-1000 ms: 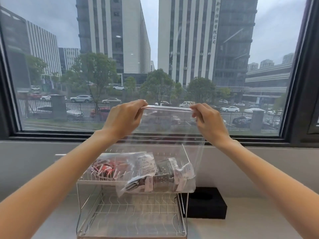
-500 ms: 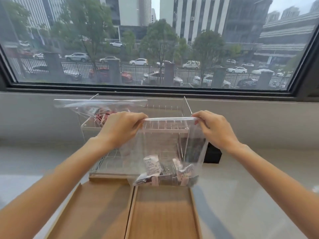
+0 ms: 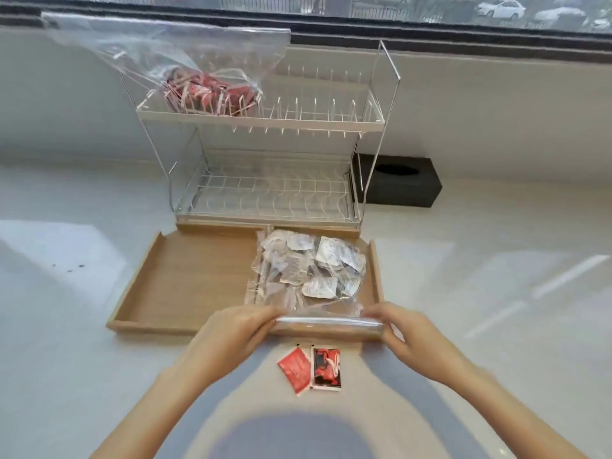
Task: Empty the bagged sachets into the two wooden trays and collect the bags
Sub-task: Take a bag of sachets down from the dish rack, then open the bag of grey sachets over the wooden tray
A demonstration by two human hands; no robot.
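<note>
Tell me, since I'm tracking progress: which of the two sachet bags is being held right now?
The bag of white sachets, lying in the right wooden tray, gripped at its top edge by the left hand and right hand. The bag of red sachets sits untouched on the rack's upper shelf.

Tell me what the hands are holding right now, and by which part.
Both hold the clear bag of white sachets by its top zip edge: left hand at the left end, right hand at the right.

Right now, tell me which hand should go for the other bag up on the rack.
Left. The left hand is on the side where the red-sachet bag sits on the rack; the right hand would have to cross over.
</note>
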